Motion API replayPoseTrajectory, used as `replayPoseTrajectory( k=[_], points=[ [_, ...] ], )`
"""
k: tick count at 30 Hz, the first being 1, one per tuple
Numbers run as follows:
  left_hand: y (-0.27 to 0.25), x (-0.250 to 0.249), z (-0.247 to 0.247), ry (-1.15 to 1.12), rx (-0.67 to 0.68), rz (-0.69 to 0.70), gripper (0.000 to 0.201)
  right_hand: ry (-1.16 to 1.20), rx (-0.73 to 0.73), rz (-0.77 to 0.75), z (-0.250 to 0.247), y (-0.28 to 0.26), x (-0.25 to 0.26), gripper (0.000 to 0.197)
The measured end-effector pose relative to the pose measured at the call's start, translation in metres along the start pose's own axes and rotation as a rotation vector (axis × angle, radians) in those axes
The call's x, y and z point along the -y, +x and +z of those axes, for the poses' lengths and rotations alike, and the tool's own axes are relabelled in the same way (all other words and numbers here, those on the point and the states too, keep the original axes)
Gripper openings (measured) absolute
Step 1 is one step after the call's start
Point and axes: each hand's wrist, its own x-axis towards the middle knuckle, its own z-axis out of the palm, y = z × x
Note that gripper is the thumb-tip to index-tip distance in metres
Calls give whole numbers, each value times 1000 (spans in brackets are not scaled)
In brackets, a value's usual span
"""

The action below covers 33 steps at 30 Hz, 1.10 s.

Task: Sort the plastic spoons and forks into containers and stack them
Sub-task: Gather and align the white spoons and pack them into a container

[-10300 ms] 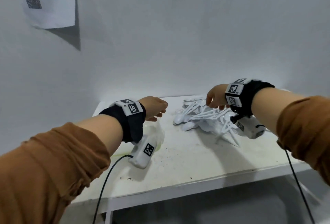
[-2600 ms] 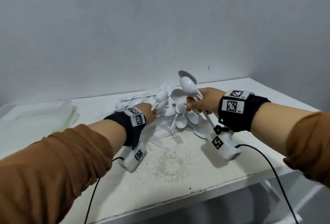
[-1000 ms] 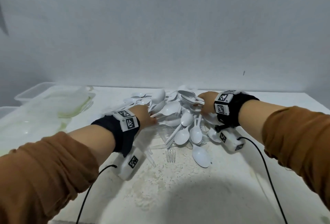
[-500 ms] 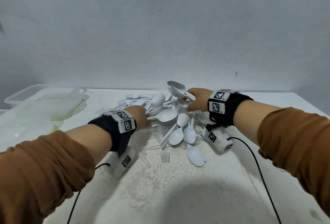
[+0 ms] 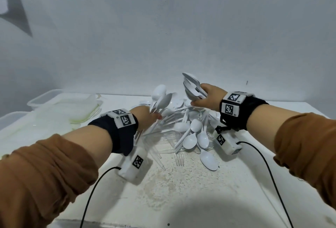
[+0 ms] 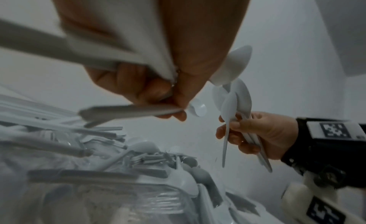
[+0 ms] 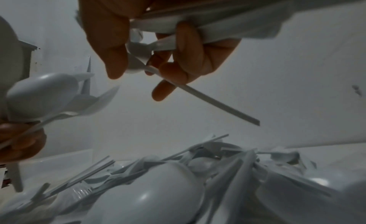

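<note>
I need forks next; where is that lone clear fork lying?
In the head view, the clear fork lies on the table at the pile's near edge, just left of a single white spoon.

Both arms reach toward 12 o'clock. The left hand [image 5: 145, 117] is curled tight at 11. The right hand [image 5: 207, 96], likewise clenched, sits higher at 1

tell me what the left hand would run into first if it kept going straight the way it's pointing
Probably the pile of spoons and forks just ahead of the left hand, which already holds white spoons. Depth is unclear; it may pass above the pile toward the wall.
</note>
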Motion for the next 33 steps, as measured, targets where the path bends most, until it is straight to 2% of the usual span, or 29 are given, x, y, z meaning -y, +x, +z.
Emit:
replayPoseTrajectory(
  k=[4, 7, 13, 18, 24, 28, 33],
  points=[
    [-13, 7, -13, -109, 2, 29, 40, -16, -47, 19, -1, -5, 18, 14],
    [-19, 18, -19, -199, 17, 46, 37, 10, -49, 73, 5, -7, 29, 21],
    [-19, 44, -30, -548, 62, 116, 23, 55, -56, 132, 14, -13, 57, 19],
    [-25, 62, -41, -812, 91, 104, 24, -26, -45, 165, 33, -16, 86, 35],
    [-31, 93, -49, -927, 129, 89, 22, 243, 32, 246, 72, -14, 103, 24],
    [-34, 115, -50, -974, 138, 60, 24, 72, 24, 264, 85, -12, 119, 28],
    [-33, 145, -52, -926, 96, 38, 14, -169, 80, 252, 106, -11, 137, 27]
  ],
)
